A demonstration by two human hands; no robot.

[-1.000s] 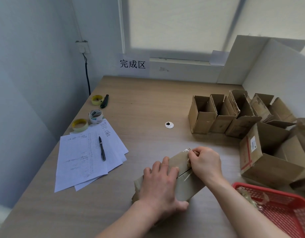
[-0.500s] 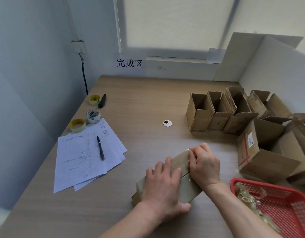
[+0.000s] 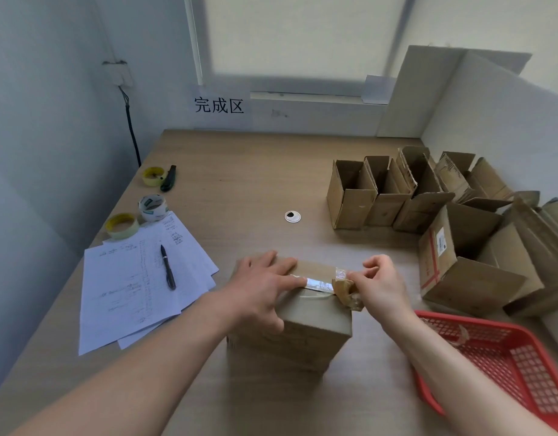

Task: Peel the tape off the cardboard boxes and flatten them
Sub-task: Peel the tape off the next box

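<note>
A small brown cardboard box (image 3: 312,328) stands on the wooden table (image 3: 240,190) in front of me. My left hand (image 3: 262,287) lies flat on its top, fingers spread, pressing it down. My right hand (image 3: 381,287) pinches a crumpled strip of clear tape (image 3: 343,284) at the box's right top edge; a shiny stretch of tape still runs along the top seam toward my left fingers. Several open boxes (image 3: 381,193) stand at the right.
A red plastic basket (image 3: 519,366) with tape scraps sits at the lower right. Paper sheets (image 3: 129,284) with a black pen (image 3: 168,267), tape rolls (image 3: 151,207) and a utility knife (image 3: 170,178) lie at the left. A larger box (image 3: 466,269) lies right of my hands.
The box now sits closer and squarer to me. My right hand has pulled the tape loose toward the right edge, and my left hand has slid onto the box top.
</note>
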